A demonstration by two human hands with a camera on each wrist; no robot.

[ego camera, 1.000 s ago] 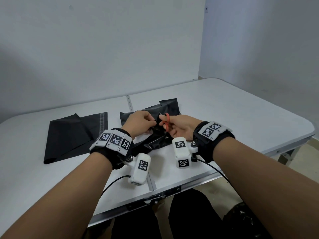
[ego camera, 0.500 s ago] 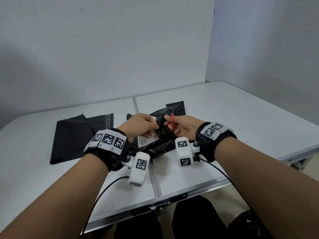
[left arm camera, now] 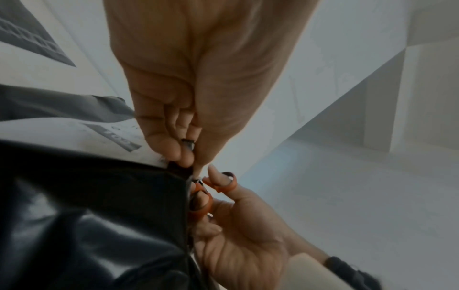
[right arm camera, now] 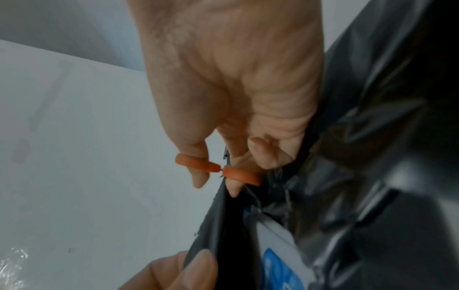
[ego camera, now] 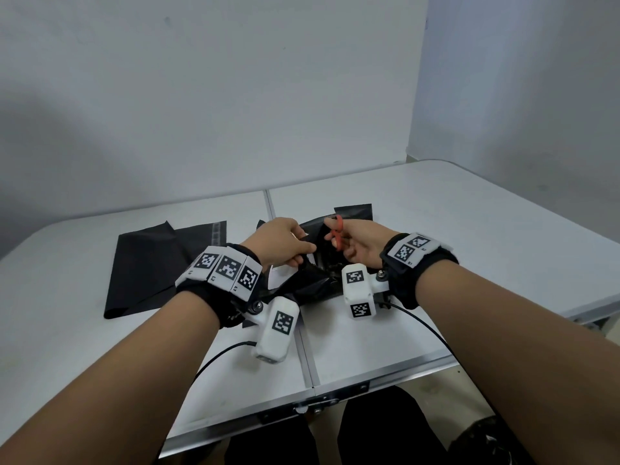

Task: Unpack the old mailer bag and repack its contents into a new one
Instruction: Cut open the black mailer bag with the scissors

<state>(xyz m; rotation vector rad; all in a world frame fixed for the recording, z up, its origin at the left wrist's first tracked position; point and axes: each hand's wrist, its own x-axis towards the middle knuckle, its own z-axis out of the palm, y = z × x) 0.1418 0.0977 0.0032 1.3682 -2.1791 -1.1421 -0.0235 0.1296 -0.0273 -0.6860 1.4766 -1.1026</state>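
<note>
Near the tabletop's (ego camera: pixel 453 236) middle seam, w/ 2 hands at work: left hand (ego camera: pixel 281 241) pinches an edge of 1 crumpled black old mailer bag (ego camera: pixel 312 283), thumb & fingers curled on the plastic; right hand (ego camera: pixel 359 245) has thumb & a finger through the 2 orange loops of 1 pair of scissors (ego camera: pixel 336 233), blades hidden at the bag. Toward the left edge, 1 flat new mailer bag (ego camera: pixel 151 266) lies well apart. 1 white label (left arm camera: pixel 74 133) shows on the old bag.

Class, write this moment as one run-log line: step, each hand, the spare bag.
step: cutting old mailer bag open | left hand: pinches bag edge | right hand: holds orange scissors | new mailer bag: flat on table, untouched
</note>
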